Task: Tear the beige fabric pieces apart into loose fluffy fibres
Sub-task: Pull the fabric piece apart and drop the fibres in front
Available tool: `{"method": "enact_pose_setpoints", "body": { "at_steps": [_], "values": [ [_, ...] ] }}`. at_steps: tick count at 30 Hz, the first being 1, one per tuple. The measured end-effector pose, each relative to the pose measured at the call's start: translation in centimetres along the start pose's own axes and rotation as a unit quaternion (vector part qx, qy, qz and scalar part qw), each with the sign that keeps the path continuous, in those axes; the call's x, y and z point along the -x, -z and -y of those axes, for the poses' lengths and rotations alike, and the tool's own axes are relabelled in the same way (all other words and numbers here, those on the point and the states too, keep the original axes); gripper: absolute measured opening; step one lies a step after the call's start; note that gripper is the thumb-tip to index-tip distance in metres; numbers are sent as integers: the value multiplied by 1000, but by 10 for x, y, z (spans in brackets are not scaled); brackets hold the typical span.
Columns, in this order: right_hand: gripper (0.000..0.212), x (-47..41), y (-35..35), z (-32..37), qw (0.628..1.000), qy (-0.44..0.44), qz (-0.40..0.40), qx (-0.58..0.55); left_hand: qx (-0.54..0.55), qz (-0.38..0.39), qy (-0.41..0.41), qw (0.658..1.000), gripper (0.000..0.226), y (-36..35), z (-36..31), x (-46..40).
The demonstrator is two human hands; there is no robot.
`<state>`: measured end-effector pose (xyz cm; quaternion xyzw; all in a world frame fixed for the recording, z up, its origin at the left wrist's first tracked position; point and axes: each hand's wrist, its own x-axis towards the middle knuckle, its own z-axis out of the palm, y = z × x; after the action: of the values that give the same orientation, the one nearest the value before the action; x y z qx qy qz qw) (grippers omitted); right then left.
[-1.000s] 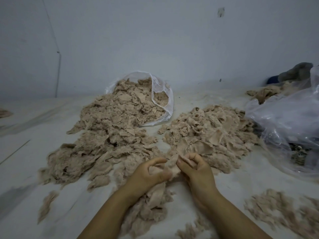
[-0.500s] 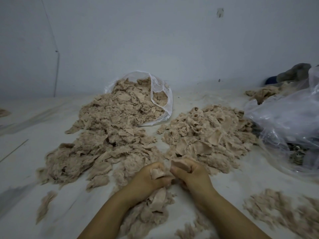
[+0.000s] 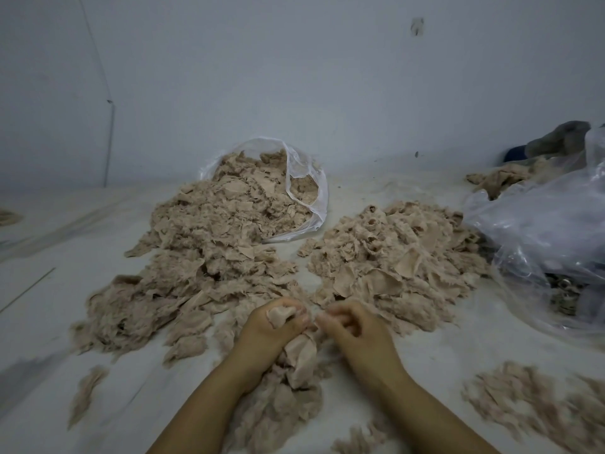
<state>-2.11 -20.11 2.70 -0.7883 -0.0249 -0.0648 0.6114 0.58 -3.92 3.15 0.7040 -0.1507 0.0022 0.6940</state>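
Left hand (image 3: 276, 326) clenched round a beige fabric piece (image 3: 283, 317), right hand (image 3: 352, 326) curled, motion-blurred, apparently pinching its far edge, above the shredded heap (image 3: 281, 407). Risk: grips this close stretching rather than tearing, or dropping unshredded among the fluffy fibres (image 3: 537, 407).

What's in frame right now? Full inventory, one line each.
fabric piece: 1, beige, gripped between both hands, front centre
left heap: 1, beige, spilling from the clear bag toward the front left
right heap: 1, beige, right of centre
fluffy fibres: 1 loose patch, beige, front right
clear bag: 1, transparent, back centre, lying open
large plastic bag: 1, transparent, right edge
grey cloth: 1, grey, back right
surface: 1, white, under everything
left hand: 1, grips the fabric piece
right hand: 1, blurred, fingers curled at the piece's other end
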Motion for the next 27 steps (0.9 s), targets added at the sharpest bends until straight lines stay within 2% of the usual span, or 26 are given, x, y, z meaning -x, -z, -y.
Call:
{"method": "enact_pose_setpoints", "body": {
  "at_steps": [2,4,7,9,14,17,20,22,25,27],
  "values": [
    [30,2,-7,-2,993,-46,80,-67,1,-23,-3,1000,6,-2,0,0],
    [17,1,-7,-3,990,-60,95,-82,3,-53,-12,999,8,-3,0,-2],
    [16,-1,-4,-3,985,-79,69,-139,2,-75,-18,997,16,-2,0,-3],
    [15,0,-5,-2,985,-76,67,-140,-30,-62,-10,998,15,-3,1,-3],
    [11,4,-8,2,966,-94,120,-210,-66,-31,-8,997,14,-4,6,-2],
    [13,5,-6,1,964,-109,172,-174,-35,-99,-17,994,22,0,4,-6],
    [16,5,-5,3,956,-117,171,-205,3,-147,-1,989,25,6,1,-9],
    [15,4,-3,4,953,-109,147,-243,-4,-98,2,995,26,7,-1,-6],
    [11,3,0,3,952,-83,123,-268,-8,66,23,997,18,6,-2,0],
    [11,3,0,3,949,-81,133,-275,-14,130,30,991,13,6,-2,2]
  ]
}}
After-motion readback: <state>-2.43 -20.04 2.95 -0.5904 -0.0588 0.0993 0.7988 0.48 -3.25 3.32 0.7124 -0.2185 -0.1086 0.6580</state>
